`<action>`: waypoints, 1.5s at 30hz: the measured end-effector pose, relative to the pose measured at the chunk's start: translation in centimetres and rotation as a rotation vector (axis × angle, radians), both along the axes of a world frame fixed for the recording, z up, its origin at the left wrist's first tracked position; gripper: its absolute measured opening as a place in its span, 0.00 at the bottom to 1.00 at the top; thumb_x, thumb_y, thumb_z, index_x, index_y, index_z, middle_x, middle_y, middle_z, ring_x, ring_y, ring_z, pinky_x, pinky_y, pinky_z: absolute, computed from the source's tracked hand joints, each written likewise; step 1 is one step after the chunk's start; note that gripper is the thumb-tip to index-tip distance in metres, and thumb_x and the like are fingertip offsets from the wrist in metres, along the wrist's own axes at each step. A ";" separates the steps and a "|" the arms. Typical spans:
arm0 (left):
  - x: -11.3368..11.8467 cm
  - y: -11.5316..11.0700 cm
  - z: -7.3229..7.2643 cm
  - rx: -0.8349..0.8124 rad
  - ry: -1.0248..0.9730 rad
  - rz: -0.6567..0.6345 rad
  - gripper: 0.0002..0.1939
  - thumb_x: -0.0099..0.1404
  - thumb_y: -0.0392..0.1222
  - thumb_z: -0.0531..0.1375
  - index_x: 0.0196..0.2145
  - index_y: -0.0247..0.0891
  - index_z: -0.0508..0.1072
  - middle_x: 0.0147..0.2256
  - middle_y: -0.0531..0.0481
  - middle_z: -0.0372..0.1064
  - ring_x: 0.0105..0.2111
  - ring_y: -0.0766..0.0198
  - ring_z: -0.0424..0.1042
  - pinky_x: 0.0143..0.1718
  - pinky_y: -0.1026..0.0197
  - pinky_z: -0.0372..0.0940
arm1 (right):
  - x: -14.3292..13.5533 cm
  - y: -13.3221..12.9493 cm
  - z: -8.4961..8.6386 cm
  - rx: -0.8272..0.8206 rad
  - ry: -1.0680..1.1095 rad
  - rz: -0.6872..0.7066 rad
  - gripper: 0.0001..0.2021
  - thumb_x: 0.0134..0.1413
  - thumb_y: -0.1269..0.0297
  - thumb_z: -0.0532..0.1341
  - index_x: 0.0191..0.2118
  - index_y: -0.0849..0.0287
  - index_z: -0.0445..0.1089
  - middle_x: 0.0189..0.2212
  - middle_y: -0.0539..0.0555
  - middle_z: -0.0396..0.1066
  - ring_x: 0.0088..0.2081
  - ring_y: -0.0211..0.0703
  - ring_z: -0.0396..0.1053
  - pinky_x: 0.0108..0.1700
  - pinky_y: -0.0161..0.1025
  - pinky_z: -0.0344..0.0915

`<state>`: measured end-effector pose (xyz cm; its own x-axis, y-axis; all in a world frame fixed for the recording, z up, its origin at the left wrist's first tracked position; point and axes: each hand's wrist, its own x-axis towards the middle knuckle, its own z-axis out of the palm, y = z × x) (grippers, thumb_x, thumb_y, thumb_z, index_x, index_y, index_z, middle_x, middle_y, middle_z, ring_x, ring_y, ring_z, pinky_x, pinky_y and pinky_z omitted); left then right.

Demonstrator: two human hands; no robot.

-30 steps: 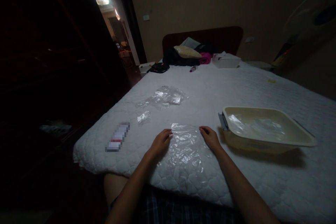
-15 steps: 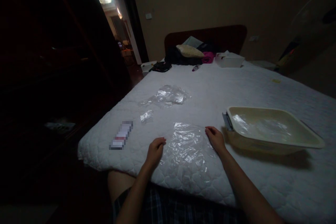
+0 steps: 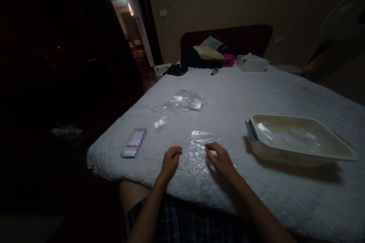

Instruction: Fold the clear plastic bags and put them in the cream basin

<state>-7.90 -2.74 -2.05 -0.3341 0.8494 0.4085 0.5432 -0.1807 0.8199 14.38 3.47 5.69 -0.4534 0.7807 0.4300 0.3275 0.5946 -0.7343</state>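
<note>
A clear, crinkled plastic bag [image 3: 196, 142] lies flat on the white quilted bed in front of me. At its left edge is my left hand [image 3: 171, 161], fingers curled and pressed together; whether the thin film is between them cannot be made out. My right hand [image 3: 221, 159] is over the right part of the bag, thumb and forefinger apart with a small gap, covering some of the film beneath. Farther up the bed lie a heap of clear plastic bags [image 3: 186, 100] and a small crumpled plastic piece [image 3: 161, 123].
To the right stands a cream plastic bin [image 3: 296, 155] with a grey handle and clear plastic inside. A blurred-out flat item [image 3: 134, 143] rests at the left. By the headboard are a white box [image 3: 252, 63], a pillow [image 3: 209, 52] and a pink roll [image 3: 228, 60].
My right hand has moved left, from the bag's upper right edge to over its middle, and its fingers have parted. My left hand has stayed nearly in place.
</note>
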 end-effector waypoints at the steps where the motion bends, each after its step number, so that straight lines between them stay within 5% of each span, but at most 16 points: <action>1: 0.0 0.0 0.0 0.004 -0.009 -0.001 0.12 0.53 0.28 0.51 0.27 0.39 0.72 0.37 0.49 0.71 0.41 0.62 0.69 0.46 0.55 0.62 | -0.7 -1.2 0.3 0.033 -0.049 0.052 0.10 0.54 0.65 0.52 0.37 0.60 0.68 0.35 0.56 0.70 0.38 0.42 0.68 0.42 0.40 0.64; 6: 0.0 -0.1 0.2 0.016 -0.056 -0.012 0.12 0.54 0.28 0.51 0.27 0.38 0.72 0.36 0.49 0.71 0.40 0.63 0.69 0.46 0.55 0.63 | -3.7 -5.8 -0.7 0.260 -0.346 0.219 0.09 0.53 0.72 0.53 0.38 0.61 0.68 0.34 0.57 0.70 0.37 0.43 0.66 0.40 0.40 0.63; 11: 0.0 -0.1 0.3 0.018 -0.079 -0.009 0.11 0.54 0.29 0.51 0.26 0.38 0.73 0.36 0.49 0.72 0.40 0.62 0.69 0.46 0.55 0.63 | -5.8 -7.4 -2.3 0.348 -0.560 0.265 0.03 0.50 0.71 0.57 0.31 0.62 0.67 0.29 0.55 0.68 0.34 0.44 0.65 0.38 0.40 0.62; 22: 0.0 0.0 0.1 0.010 -0.234 0.017 0.11 0.52 0.29 0.51 0.26 0.37 0.72 0.35 0.48 0.72 0.38 0.63 0.70 0.41 0.57 0.66 | -8.4 -9.0 -3.9 0.436 -0.602 0.305 0.10 0.47 0.60 0.63 0.32 0.62 0.68 0.29 0.55 0.68 0.33 0.46 0.64 0.37 0.42 0.59; 28: -0.1 0.1 -0.1 0.013 -0.221 0.020 0.11 0.52 0.29 0.50 0.26 0.37 0.72 0.34 0.48 0.72 0.37 0.63 0.70 0.41 0.57 0.66 | -8.5 -8.9 -4.8 0.483 -0.558 0.228 0.02 0.50 0.74 0.58 0.32 0.61 0.67 0.28 0.53 0.68 0.31 0.43 0.63 0.35 0.39 0.58; 34: -0.2 0.0 -0.3 0.006 -0.231 -0.003 0.12 0.52 0.29 0.50 0.27 0.37 0.72 0.35 0.48 0.71 0.38 0.63 0.70 0.40 0.58 0.67 | -8.6 -8.6 -5.0 0.443 -0.577 0.176 0.03 0.51 0.68 0.60 0.32 0.61 0.67 0.28 0.54 0.67 0.33 0.46 0.63 0.36 0.42 0.58; 45: -0.1 -0.1 -0.1 0.003 -0.218 0.014 0.10 0.53 0.30 0.51 0.27 0.37 0.72 0.35 0.48 0.71 0.38 0.63 0.70 0.42 0.57 0.66 | -8.8 -8.4 -5.6 0.484 -0.597 0.167 0.06 0.53 0.74 0.56 0.28 0.60 0.68 0.26 0.54 0.68 0.31 0.44 0.63 0.37 0.42 0.57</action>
